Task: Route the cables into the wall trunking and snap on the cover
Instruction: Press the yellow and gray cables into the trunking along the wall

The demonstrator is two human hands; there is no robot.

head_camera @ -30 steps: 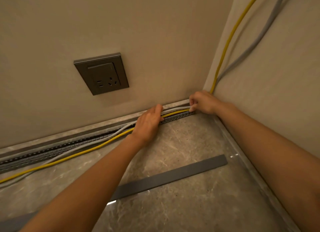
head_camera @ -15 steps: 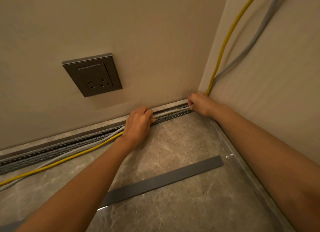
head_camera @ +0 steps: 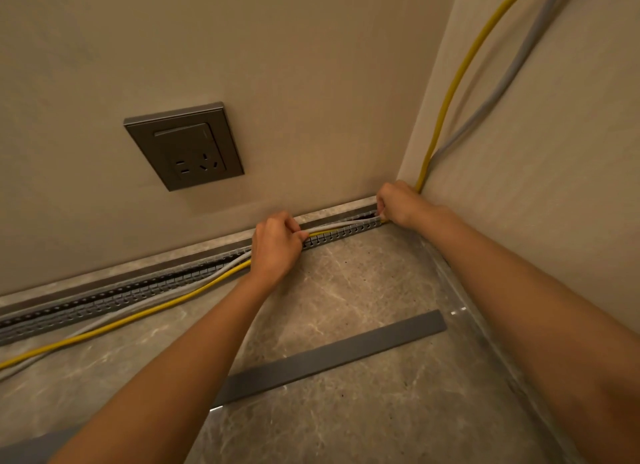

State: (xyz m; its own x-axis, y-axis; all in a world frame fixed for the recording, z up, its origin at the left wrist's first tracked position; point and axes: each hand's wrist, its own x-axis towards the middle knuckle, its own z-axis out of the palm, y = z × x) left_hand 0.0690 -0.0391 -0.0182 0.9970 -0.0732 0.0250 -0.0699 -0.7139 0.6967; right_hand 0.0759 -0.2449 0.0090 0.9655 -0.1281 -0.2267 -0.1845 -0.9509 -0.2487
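Note:
A grey slotted trunking runs along the foot of the back wall into the right corner. A yellow cable and a grey cable lie along its front and climb the right wall from the corner. My left hand is closed on both cables over the trunking's middle. My right hand pinches them at the corner end. Between my hands the cables sit at the channel's open top. The flat grey cover strip lies loose on the floor, nearer to me.
A grey wall socket sits on the back wall above the trunking. The marble floor meets a stone skirting along the right wall. The yellow cable and grey cable hang loose against the right wall.
My left hand slid left along the trunking and closed over the cables. My right hand stayed at the corner. The stretch between them has dropped closer into the channel.

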